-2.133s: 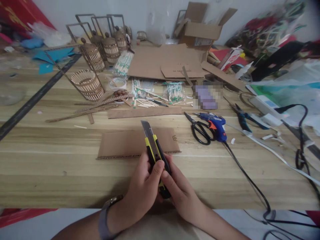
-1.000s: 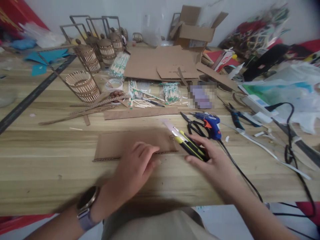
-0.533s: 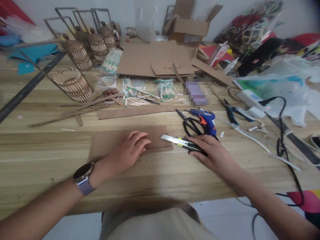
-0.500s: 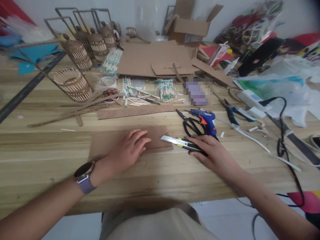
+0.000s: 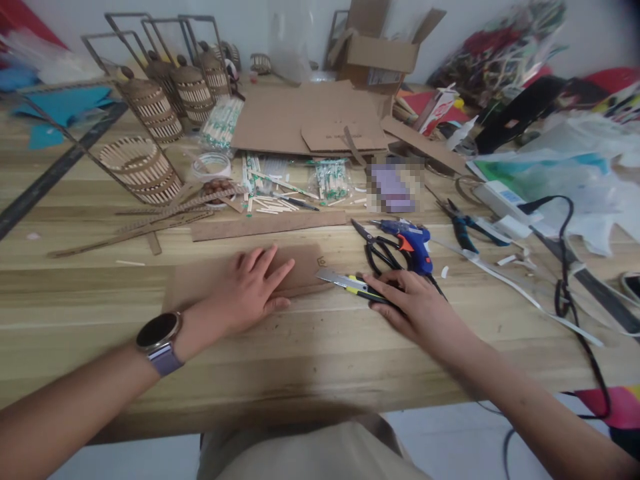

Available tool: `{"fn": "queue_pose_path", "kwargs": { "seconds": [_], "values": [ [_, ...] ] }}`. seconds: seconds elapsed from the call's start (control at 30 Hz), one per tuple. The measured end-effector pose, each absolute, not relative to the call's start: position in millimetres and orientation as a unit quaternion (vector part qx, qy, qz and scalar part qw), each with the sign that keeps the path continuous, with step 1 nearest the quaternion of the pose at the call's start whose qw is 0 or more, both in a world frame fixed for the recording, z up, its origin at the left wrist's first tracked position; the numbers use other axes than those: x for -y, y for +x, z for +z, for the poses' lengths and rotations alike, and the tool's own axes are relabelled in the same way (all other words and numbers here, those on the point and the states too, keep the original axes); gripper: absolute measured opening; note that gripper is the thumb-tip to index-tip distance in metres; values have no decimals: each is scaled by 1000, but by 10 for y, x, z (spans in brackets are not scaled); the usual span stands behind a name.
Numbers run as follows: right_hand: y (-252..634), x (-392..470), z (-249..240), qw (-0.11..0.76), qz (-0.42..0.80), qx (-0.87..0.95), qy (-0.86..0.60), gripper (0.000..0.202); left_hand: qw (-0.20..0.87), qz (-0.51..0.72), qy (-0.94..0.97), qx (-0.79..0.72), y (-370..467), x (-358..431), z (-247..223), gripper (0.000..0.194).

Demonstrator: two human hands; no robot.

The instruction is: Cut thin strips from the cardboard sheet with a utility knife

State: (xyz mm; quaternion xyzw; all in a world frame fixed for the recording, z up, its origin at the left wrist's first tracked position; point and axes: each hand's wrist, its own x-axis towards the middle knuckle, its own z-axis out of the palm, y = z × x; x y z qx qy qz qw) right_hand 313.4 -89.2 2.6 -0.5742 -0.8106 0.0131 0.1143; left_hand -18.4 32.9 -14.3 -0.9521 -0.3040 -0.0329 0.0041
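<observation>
My left hand [image 5: 255, 283] lies with fingers spread on a piece of brown cardboard [image 5: 305, 267] near the front of the table. A watch [image 5: 161, 333] is on that wrist. In my right hand [image 5: 407, 300] is a black and yellow utility knife [image 5: 357, 287], its blade out and pointing left. The blade tip is by the right end of the cardboard; whether it touches is unclear. Black-handled scissors [image 5: 380, 250] and a blue glue gun [image 5: 413, 240] lie just beyond my right hand.
A cardboard strip [image 5: 270, 227] lies beyond the piece. Farther back are matchstick-like sticks [image 5: 273, 203], a tape roll [image 5: 211, 165], large cardboard sheets [image 5: 285, 117] and stick-sided lanterns [image 5: 153, 113]. Pliers [image 5: 470, 230], cords and a white strip [image 5: 525, 293] spread along the right.
My left hand has shifted left and its fingers have spread flatter on the cardboard. The cardboard and the knife in my right hand have moved slightly left.
</observation>
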Motion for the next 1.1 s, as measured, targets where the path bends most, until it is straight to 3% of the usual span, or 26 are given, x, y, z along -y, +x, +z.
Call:
{"fn": "queue_pose_path", "kwargs": {
  "seconds": [0.4, 1.0, 1.1],
  "values": [
    [3061, 709, -37, 84, -65, 841, -531, 48, -17, -4, -936, 351, -190, -411, -143, 72],
    [3076, 552, 28, 27, -61, 836, -545, 49, 11, 27, -893, 449, 11, -214, -24, 65],
    [3088, 511, 26, 29, -50, 836, -545, 50, -9, 3, -926, 378, -78, -290, -38, 61]
  ]
}}
